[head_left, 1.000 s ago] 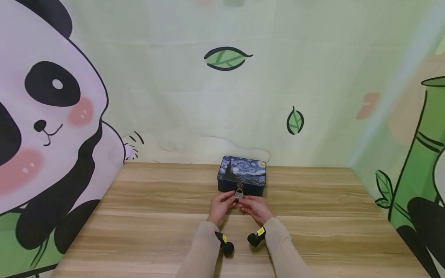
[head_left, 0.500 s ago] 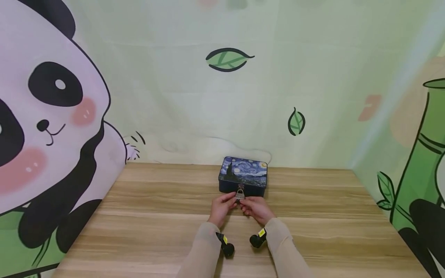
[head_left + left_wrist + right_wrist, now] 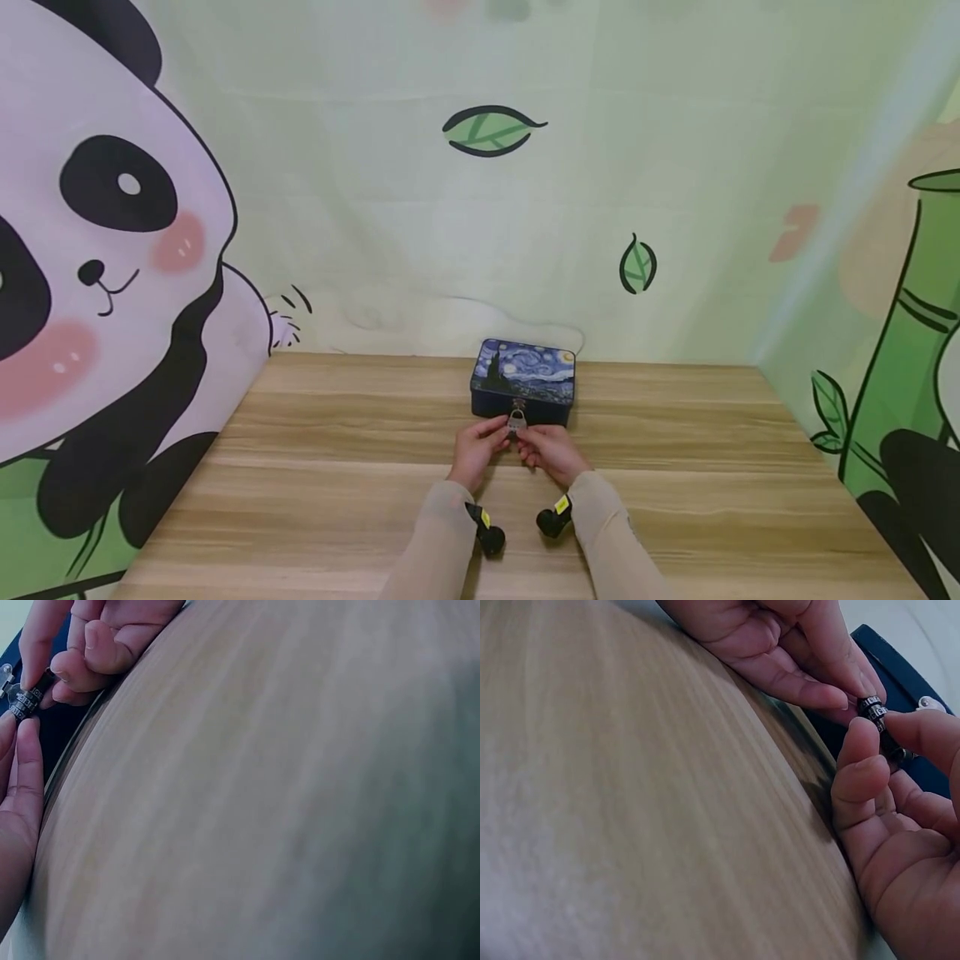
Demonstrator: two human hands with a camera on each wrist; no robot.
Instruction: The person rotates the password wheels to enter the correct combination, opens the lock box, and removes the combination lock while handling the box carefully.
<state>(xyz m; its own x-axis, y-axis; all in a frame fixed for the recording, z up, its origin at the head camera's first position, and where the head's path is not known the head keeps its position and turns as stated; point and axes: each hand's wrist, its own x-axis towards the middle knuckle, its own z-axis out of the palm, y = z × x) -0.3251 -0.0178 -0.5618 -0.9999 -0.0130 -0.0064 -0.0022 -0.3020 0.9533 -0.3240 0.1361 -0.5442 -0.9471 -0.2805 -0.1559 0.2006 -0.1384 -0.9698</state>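
Observation:
A dark blue tin box with a swirling night-sky painting on its lid stands near the back of the table. At its front clasp hangs a small silver combination padlock, its shackle upward. My left hand pinches the padlock's left side between thumb and fingers. From the right, my right hand pinches it too, thumb and index finger at the dials. Rings of numbered dials on the padlock show between the fingertips in the right wrist view. The fingers cover part of the lock body.
The wood-grain table spreads around the box and both forearms. Behind it hangs a green cloth backdrop with a panda and leaves printed on it. A thin cord runs along the backdrop behind the box.
Both hands stay at the padlock, with only slight finger movement. The whole head view has shifted a little; the box stays where it was.

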